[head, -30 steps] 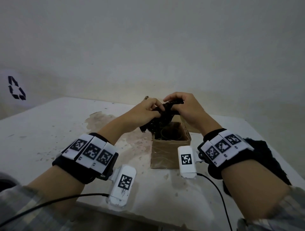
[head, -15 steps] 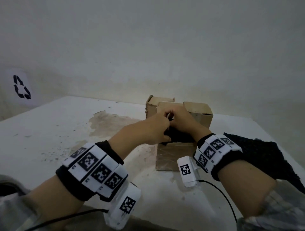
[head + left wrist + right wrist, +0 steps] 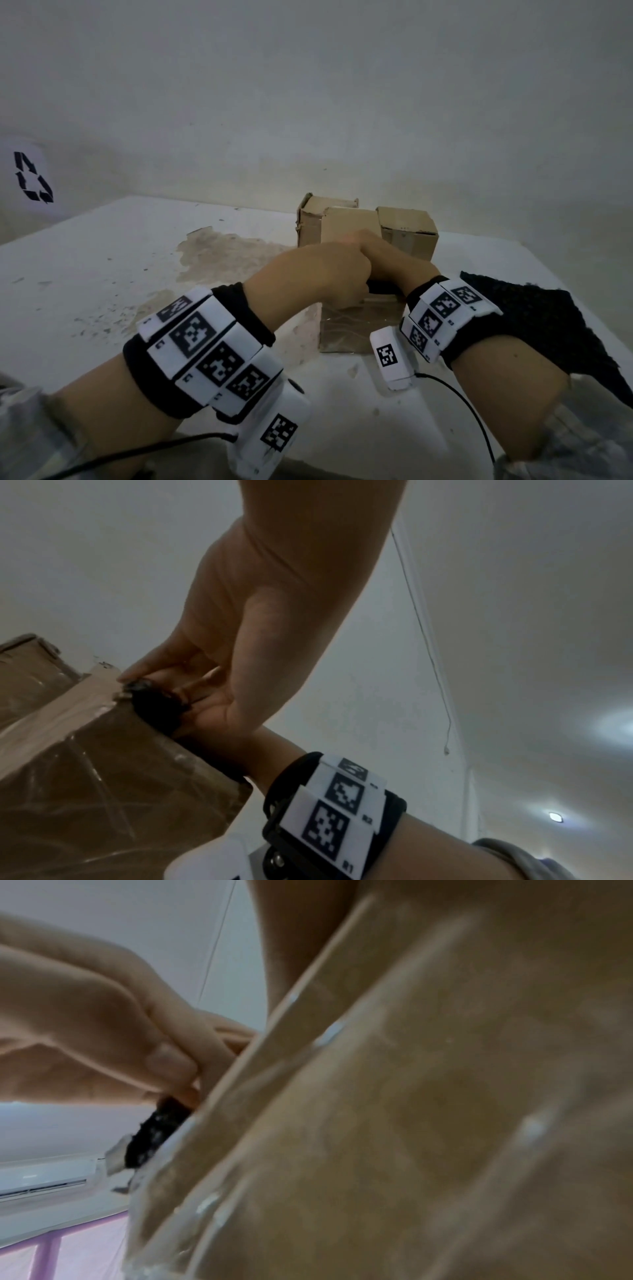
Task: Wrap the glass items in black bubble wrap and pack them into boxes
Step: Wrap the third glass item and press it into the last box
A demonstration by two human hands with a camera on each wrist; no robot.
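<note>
A small taped cardboard box (image 3: 359,325) stands in front of me on the white table (image 3: 102,274). Both hands are at its open top, pressed together. My left hand (image 3: 322,274) curls its fingers on a glass item wrapped in black bubble wrap (image 3: 383,287), which sits in the box mouth with only a dark strip showing. In the left wrist view the fingertips (image 3: 137,673) pinch the black bundle (image 3: 157,704) at the box rim (image 3: 85,691). My right hand (image 3: 394,263) grips the same bundle from the far side, its fingers mostly hidden. The right wrist view shows the box wall (image 3: 411,1123) close up.
Two more closed cardboard boxes (image 3: 310,219) (image 3: 407,229) stand just behind the near one, against the wall. A loose sheet of black bubble wrap (image 3: 534,325) lies on the table to the right of my right wrist. A brown stain (image 3: 222,253) marks the table on the left.
A second ago both hands held the black bundle above the open box. They have since lowered it into the box mouth and closed in over it.
</note>
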